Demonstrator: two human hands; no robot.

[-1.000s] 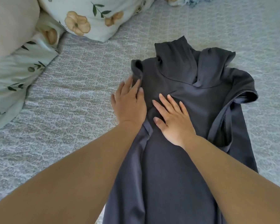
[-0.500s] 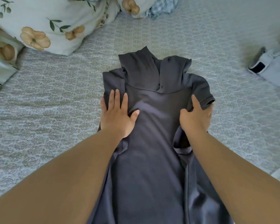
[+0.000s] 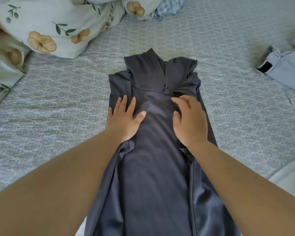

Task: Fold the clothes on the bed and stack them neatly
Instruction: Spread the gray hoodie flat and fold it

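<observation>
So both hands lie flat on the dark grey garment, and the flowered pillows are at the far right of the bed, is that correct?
Not quite. The flowered pillows are at the far left of the bed, as the head view shows. The rest holds: the left hand and the right hand both lie flat on the dark grey garment.

The garment is plain dark slate-grey. The bedspread is pale grey with a repeating lacy motif. The pillow is white, printed with tan flowers and green leaves.

Soft even daylight; faint shadows; edges warped, perhaps slightly blurred.
</observation>
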